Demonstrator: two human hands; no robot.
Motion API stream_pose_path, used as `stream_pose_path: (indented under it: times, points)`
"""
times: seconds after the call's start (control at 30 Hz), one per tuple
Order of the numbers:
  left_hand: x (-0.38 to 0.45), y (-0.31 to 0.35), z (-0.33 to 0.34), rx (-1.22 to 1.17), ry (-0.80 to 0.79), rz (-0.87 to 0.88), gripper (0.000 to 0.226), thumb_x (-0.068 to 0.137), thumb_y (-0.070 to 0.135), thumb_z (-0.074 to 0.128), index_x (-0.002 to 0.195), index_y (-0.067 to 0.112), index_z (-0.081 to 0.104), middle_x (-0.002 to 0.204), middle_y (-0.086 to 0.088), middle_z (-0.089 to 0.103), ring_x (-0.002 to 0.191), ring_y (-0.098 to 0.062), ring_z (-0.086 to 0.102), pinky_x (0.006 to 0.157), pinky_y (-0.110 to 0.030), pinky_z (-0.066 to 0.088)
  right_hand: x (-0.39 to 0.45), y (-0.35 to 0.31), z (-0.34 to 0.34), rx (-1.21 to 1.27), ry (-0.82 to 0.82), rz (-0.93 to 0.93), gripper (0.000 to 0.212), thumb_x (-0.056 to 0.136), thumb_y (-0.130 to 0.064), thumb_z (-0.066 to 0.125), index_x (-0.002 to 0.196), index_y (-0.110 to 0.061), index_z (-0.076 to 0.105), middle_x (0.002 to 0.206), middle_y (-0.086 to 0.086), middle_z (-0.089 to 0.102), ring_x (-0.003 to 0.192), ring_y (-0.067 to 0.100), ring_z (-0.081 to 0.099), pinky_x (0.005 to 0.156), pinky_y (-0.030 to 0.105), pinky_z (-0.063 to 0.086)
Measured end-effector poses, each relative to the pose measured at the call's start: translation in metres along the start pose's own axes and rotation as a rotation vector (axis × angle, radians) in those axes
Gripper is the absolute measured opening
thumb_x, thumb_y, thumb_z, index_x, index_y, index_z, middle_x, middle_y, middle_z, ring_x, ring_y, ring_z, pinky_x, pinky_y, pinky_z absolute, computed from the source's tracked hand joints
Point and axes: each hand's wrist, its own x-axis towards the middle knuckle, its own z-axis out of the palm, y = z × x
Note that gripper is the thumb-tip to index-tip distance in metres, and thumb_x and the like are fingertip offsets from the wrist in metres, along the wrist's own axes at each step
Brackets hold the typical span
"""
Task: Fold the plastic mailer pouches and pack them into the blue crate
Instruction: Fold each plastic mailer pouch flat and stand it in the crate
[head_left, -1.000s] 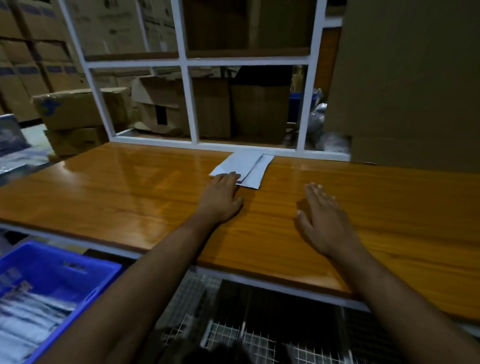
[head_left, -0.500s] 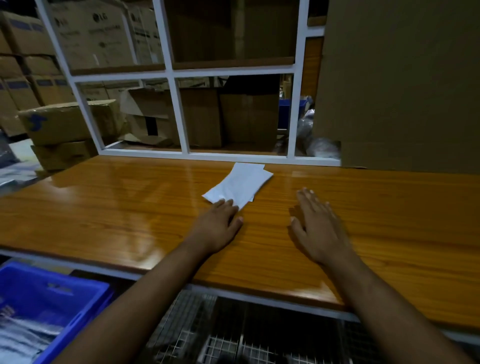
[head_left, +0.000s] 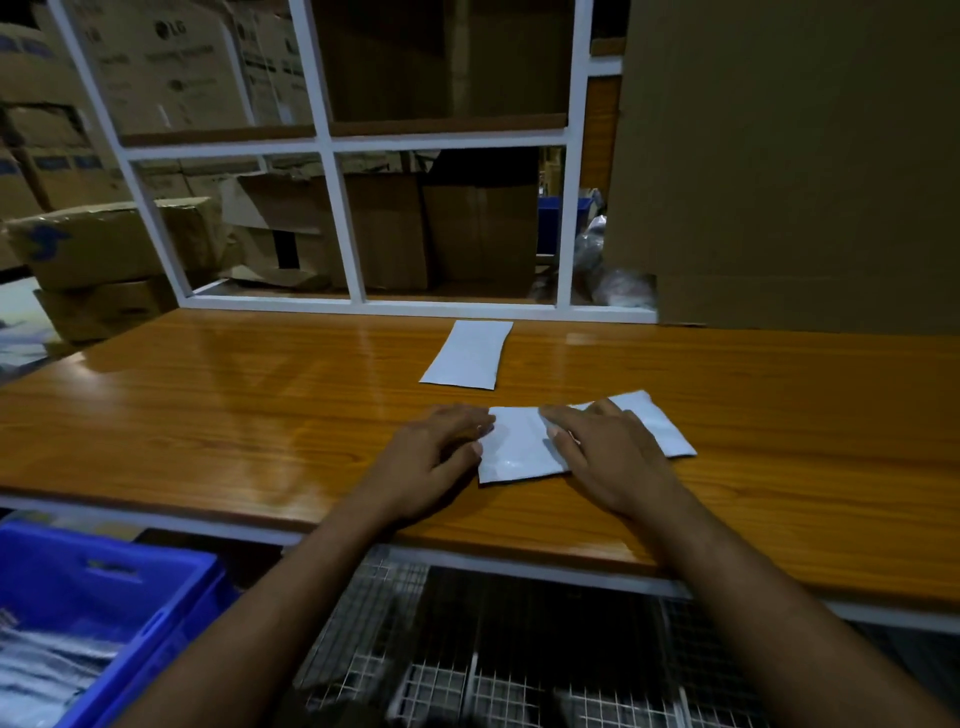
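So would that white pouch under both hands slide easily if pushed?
Probably. The mailer pouch looks thin and glossy, and the wooden table is shiny, so it likely slides. It lies flat yet slightly wrinkled, so it would probably flop when lifted.

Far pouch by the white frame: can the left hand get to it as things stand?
Probably yes. The far pouch lies flat on bare table just beyond the left hand, nothing between them.

wooden table (head_left: 208, 415) | white shelf frame (head_left: 337, 218) | stacked cardboard boxes (head_left: 156, 67) | dim light
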Motion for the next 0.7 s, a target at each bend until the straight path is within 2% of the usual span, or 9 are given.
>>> stream_pose_path:
  times: [0.07, 0.13, 0.2, 0.27, 0.37, 0.5, 0.6, 0.7]
  points:
    - [0.002, 0.000, 0.003, 0.090, -0.049, -0.016, 0.041, 0.102, 0.049, 0.048, 0.140, 0.037, 0.055, 0.146, 0.010, 0.053, 0.133, -0.008, 0.046, 0.107, -0.033, 0.041, 0.004, -0.004, -0.003, -0.036, 0.051, -0.023, 0.038, 0.105, -0.044, 0.035, 0.132, -0.033, 0.059, 0.131, -0.009, 0.063, 0.118, 0.018, 0.049, 0.096, 0.041, 0.040]
    - [0.004, 0.001, 0.004, 0.136, -0.086, -0.019, 0.043, 0.100, 0.049, 0.052, 0.141, 0.037, 0.056, 0.147, 0.010, 0.053, 0.135, -0.009, 0.045, 0.109, -0.031, 0.039, 0.013, -0.009, -0.004, -0.011, 0.086, -0.060, 0.033, 0.104, -0.039, 0.043, 0.128, -0.028, 0.063, 0.133, -0.006, 0.062, 0.120, 0.018, 0.048, 0.096, 0.040, 0.040]
    - [0.006, 0.001, 0.004, 0.141, -0.083, -0.009, 0.044, 0.099, 0.049, 0.055, 0.140, 0.035, 0.057, 0.148, 0.011, 0.052, 0.136, -0.007, 0.045, 0.112, -0.031, 0.039, 0.023, -0.018, -0.002, 0.107, 0.040, -0.067, 0.040, 0.104, -0.038, 0.047, 0.140, -0.023, 0.054, 0.149, 0.000, 0.051, 0.136, 0.019, 0.041, 0.108, 0.037, 0.036]
    - [0.005, 0.001, 0.004, 0.141, -0.071, -0.004, 0.046, 0.098, 0.048, 0.057, 0.141, 0.032, 0.057, 0.148, 0.010, 0.052, 0.137, -0.006, 0.044, 0.114, -0.032, 0.037, 0.028, -0.026, 0.006, 0.217, -0.078, -0.062, 0.053, 0.106, -0.042, 0.042, 0.154, -0.023, 0.035, 0.162, -0.001, 0.031, 0.149, 0.016, 0.025, 0.117, 0.032, 0.023]
    - [0.005, 0.001, 0.006, 0.209, -0.045, -0.048, 0.060, 0.096, 0.055, 0.056, 0.148, 0.026, 0.050, 0.152, 0.005, 0.048, 0.141, -0.010, 0.042, 0.116, -0.030, 0.034, 0.030, -0.029, 0.017, 0.139, -0.244, -0.066, 0.061, 0.106, -0.052, 0.026, 0.161, -0.028, 0.011, 0.167, -0.006, 0.012, 0.153, 0.014, 0.010, 0.122, 0.034, 0.008]
    - [0.006, -0.001, 0.008, 0.295, -0.080, -0.138, 0.068, 0.096, 0.061, 0.048, 0.152, 0.024, 0.041, 0.158, 0.004, 0.040, 0.147, -0.013, 0.031, 0.120, -0.036, 0.027, 0.034, -0.030, 0.020, 0.051, -0.369, -0.039, 0.062, 0.105, -0.056, 0.015, 0.160, -0.031, 0.003, 0.167, -0.009, 0.003, 0.154, 0.015, 0.001, 0.125, 0.040, 0.002]
    - [0.007, -0.001, 0.007, 0.317, -0.023, -0.129, 0.063, 0.097, 0.054, 0.042, 0.151, 0.021, 0.043, 0.157, 0.002, 0.042, 0.148, -0.014, 0.029, 0.118, -0.035, 0.026, 0.033, -0.036, 0.024, -0.062, -0.358, -0.022, 0.062, 0.105, -0.056, 0.014, 0.161, -0.031, 0.004, 0.168, -0.006, 0.003, 0.155, 0.018, 0.002, 0.124, 0.042, 0.001]
    - [0.011, 0.002, 0.010, 0.281, 0.058, -0.137, 0.050, 0.104, 0.038, 0.042, 0.151, 0.022, 0.044, 0.156, 0.002, 0.044, 0.147, -0.013, 0.030, 0.117, -0.033, 0.025, 0.034, -0.040, 0.025, -0.128, -0.357, -0.002, 0.061, 0.104, -0.057, 0.014, 0.160, -0.032, 0.007, 0.168, -0.004, 0.006, 0.154, 0.021, 0.004, 0.124, 0.047, 0.002]
